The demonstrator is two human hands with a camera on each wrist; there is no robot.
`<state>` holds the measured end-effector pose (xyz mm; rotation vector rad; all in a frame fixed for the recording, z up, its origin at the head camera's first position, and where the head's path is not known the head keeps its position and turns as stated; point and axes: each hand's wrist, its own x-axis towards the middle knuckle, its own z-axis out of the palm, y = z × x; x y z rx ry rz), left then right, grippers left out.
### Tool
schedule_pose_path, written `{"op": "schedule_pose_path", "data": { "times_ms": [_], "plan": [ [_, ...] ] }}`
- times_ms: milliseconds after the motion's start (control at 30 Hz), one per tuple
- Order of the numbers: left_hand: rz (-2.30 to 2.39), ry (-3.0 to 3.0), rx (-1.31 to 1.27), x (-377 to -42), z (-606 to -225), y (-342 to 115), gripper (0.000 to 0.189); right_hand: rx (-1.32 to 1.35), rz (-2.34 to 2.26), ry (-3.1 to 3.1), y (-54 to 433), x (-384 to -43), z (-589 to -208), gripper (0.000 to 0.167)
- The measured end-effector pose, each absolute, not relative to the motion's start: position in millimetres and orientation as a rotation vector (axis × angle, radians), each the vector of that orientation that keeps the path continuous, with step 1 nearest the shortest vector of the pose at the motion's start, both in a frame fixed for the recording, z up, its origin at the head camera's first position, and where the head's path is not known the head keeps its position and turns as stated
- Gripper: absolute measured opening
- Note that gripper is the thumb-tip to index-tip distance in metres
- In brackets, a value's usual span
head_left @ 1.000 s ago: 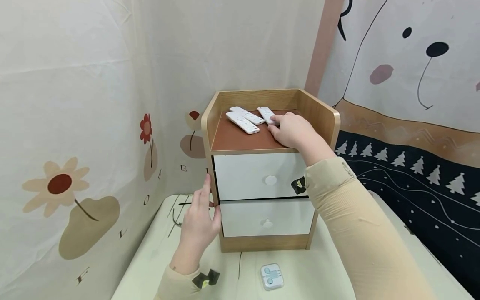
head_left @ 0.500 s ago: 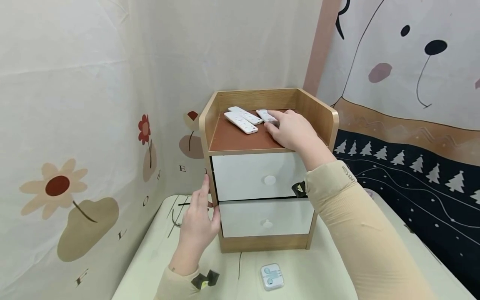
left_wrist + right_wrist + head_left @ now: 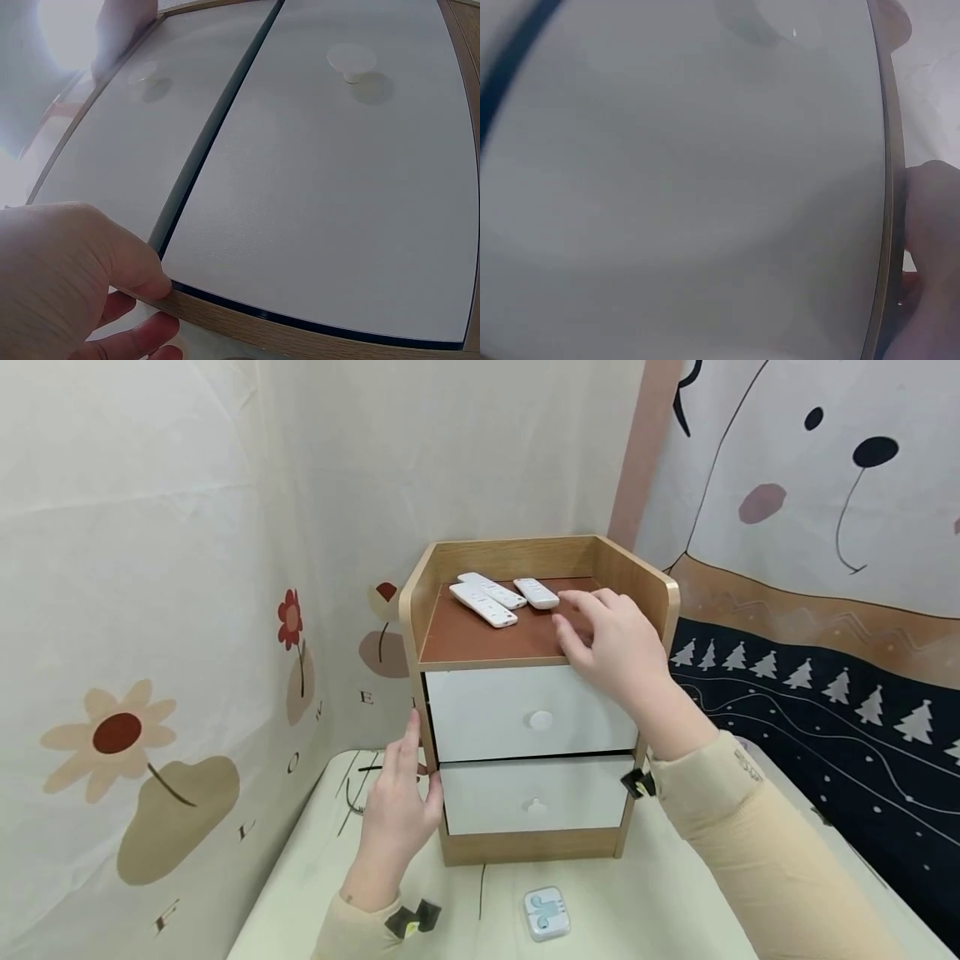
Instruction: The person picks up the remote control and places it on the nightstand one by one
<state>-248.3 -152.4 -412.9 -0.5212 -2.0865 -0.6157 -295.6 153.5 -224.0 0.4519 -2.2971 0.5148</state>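
Observation:
Three white remote controls lie on the brown top shelf of a small wooden cabinet (image 3: 528,847). Two of them, the front-left remote (image 3: 483,604) and the one behind it (image 3: 492,590), lie close together. The third remote (image 3: 536,593) sits apart, to their right. Just right of that remote, my right hand (image 3: 618,643) hovers over the shelf with loosely bent fingers and nothing in them. My left hand (image 3: 397,814) rests against the cabinet's left side, fingers extended upward, its thumb (image 3: 139,270) touching the front edge. The right wrist view shows mostly a blurred drawer front.
The cabinet has an upper drawer (image 3: 487,714) and a lower drawer (image 3: 487,797), both closed, with round white knobs. A clear square case with earphones (image 3: 546,913) lies on the pale cloth in front. Printed curtains (image 3: 480,452) hang behind and beside.
My right hand has let go of the third remote and drawn back to the right and toward me. That remote now lies on the shelf, slightly shifted. My left hand stays put.

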Motion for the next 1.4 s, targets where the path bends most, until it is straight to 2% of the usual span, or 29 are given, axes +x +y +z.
{"op": "schedule_pose_path", "data": {
  "times_ms": [333,767,1100,1400],
  "plan": [
    [-0.616,-2.087,-0.504,-247,-415,-155,0.104,0.637,0.534,-1.888,172,-270,-267,0.033],
    [-0.607,-2.078,-0.504,-247,-416,-156,0.105,0.64,0.563,-1.67,211,-250,-308,0.036],
    [-0.611,-2.087,-0.499,-246,-416,-156,0.105,0.443,0.58,-1.836,262,-234,-384,0.039],
    [-0.624,-2.097,-0.503,-248,-413,-152,0.106,0.113,0.64,-2.053,304,-205,-458,0.035]
  ]
}}
